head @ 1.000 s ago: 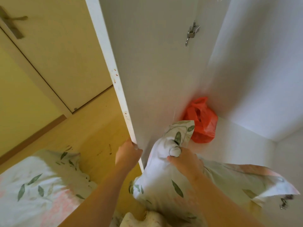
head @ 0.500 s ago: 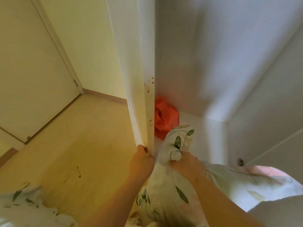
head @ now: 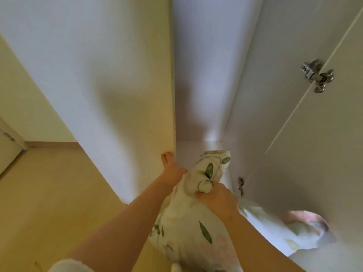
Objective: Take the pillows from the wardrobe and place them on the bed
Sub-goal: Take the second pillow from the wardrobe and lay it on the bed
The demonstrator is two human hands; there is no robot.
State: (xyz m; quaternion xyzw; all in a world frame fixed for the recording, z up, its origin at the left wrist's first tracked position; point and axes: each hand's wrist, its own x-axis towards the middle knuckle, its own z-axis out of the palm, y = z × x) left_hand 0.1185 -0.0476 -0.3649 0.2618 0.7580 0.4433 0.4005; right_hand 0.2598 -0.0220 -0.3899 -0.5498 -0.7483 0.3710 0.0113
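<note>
A white pillow [head: 186, 224] printed with green leaves hangs in front of the open wardrobe [head: 198, 79]. My right hand [head: 218, 199] is shut on a bunched fold of its cover near the top corner. The pillow's far end [head: 306, 230] trails to the right, blurred, against the wardrobe's right side. To the left of the pillow, my left hand [head: 170, 165] grips the free edge of the white wardrobe door [head: 121, 91], fingers curled around it. No other pillow is in view.
The right wardrobe door [head: 306, 138] carries a metal hinge [head: 316, 75], and a second hinge [head: 240, 186] sits lower down. Pale wood floor [head: 49, 193] spreads to the left, up to a wall and a door frame [head: 11, 138].
The left door has swung further round in my left hand and now hides the red bag inside. The view turned right, and the patterned bedding at lower left went out of sight.
</note>
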